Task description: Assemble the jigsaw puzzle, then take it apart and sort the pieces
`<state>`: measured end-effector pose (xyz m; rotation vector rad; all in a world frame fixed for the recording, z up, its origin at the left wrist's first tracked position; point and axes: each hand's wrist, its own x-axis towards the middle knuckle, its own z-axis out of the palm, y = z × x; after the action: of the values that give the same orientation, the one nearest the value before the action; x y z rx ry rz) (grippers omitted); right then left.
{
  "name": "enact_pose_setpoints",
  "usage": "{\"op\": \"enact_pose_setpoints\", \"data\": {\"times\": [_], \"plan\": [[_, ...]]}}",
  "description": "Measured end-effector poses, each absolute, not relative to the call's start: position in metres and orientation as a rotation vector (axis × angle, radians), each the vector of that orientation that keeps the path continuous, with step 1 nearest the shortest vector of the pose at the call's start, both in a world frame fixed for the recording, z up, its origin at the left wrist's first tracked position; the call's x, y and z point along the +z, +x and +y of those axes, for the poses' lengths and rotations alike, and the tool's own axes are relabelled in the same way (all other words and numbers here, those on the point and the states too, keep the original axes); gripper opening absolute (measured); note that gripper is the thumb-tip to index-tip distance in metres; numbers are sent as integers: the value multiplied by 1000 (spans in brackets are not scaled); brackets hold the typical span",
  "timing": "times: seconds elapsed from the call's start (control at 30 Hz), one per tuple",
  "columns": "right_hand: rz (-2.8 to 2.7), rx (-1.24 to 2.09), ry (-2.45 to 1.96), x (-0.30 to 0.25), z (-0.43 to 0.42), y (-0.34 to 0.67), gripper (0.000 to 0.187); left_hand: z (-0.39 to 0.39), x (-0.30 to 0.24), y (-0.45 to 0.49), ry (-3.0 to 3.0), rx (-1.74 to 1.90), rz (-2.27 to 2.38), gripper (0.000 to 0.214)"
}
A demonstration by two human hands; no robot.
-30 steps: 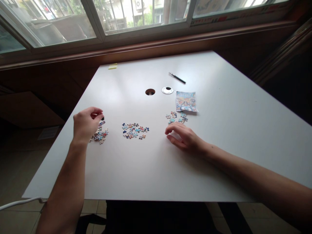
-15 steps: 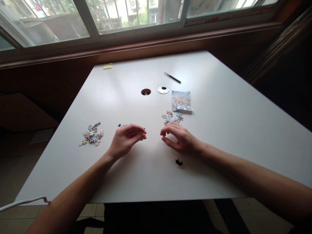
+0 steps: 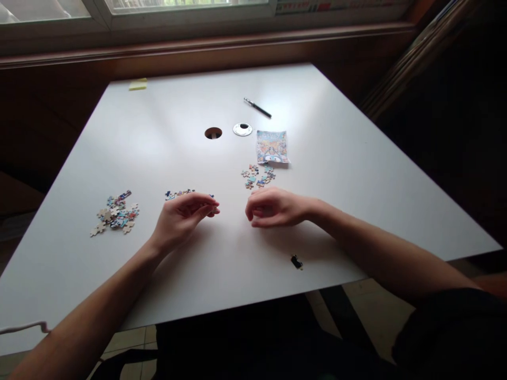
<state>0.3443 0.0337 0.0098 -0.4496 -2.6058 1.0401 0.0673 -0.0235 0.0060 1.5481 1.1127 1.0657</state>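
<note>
My left hand (image 3: 184,216) hovers over the white table with thumb and fingertips pinched together; whatever is between them is too small to make out. Partly behind it lies a row of jigsaw puzzle pieces (image 3: 178,193). Facing it across a small gap, my right hand (image 3: 275,207) has its fingers curled in towards the thumb, and their inner side is hidden. Beyond the right hand is a loose group of puzzle pieces (image 3: 261,178). One dark puzzle piece (image 3: 296,262) rests alone nearer the table's front edge. At the left is a heap of puzzle pieces (image 3: 116,214), some face down.
A printed packet (image 3: 272,146) lies behind the loose pieces. Farther back are a black pen (image 3: 258,107), a round metal cover (image 3: 242,129) and a cable hole (image 3: 213,133). A yellow sticky note (image 3: 138,84) is at the back left, a white cable (image 3: 26,327) at the front left.
The view has tilted down and turned right, shifting the tabletop in the picture. My right hand's fingers have curled in closer to the thumb. My left hand keeps its pinch.
</note>
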Motion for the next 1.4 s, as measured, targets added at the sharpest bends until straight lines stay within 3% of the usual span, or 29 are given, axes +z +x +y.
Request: {"op": "enact_pose_setpoints", "data": {"times": [0.17,0.3,0.53,0.67,0.97,1.27,1.4], "plan": [[-2992,1151,-283,34,24,357,45,-22,6,66,1524,1088,1091,16],[-3130,1053,-427,40,10,357,57,-22,6,65,1512,1098,1085,18],[-2889,925,-681,23,27,357,27,-22,6,64,1487,1097,1092,20],[-2622,644,-788,3,41,356,10,-21,4,62,1425,1070,1048,19],[-2336,101,-1094,-19,48,349,10,-20,0,64,1436,1005,993,24],[-2306,281,-688,-12,28,331,5,-23,0,68,1388,937,1001,28],[-2349,303,-554,-5,11,316,12,-27,3,76,1342,908,970,22]]}}
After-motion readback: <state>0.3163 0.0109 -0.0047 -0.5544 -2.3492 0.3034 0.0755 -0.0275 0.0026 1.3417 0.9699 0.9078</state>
